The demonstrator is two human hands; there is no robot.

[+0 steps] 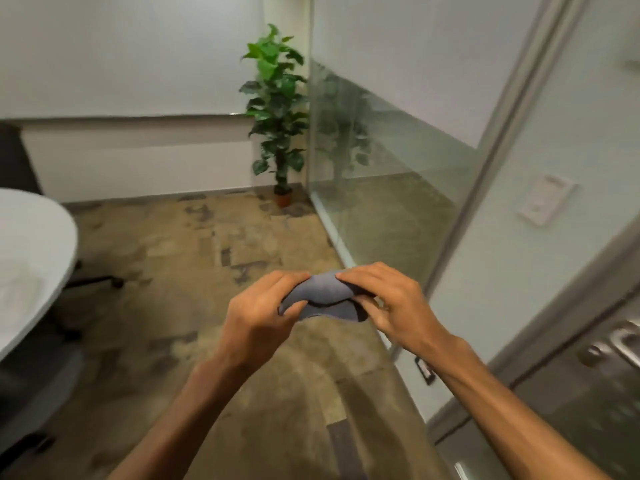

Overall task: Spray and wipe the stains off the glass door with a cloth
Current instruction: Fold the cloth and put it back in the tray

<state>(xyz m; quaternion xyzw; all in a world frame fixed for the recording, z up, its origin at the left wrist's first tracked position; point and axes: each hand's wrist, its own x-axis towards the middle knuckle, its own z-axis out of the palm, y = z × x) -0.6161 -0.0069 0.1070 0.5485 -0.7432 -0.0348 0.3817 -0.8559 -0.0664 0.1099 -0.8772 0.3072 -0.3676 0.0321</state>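
Note:
A grey-blue cloth (323, 295) is bunched between both hands in front of me, over the floor. My left hand (258, 313) grips its left end and my right hand (388, 299) pinches its right end. The glass door (585, 386) with a metal handle (620, 341) is at the lower right, blurred. A glass wall panel (388, 161), frosted above and clear below, runs along the right. No spray bottle is in view.
A potted plant (277, 112) stands in the far corner by the glass wall. A white round table (31, 258) and dark chair legs are at the left. A wall switch plate (545, 204) shows behind the frosted glass. Patterned carpet covers the floor.

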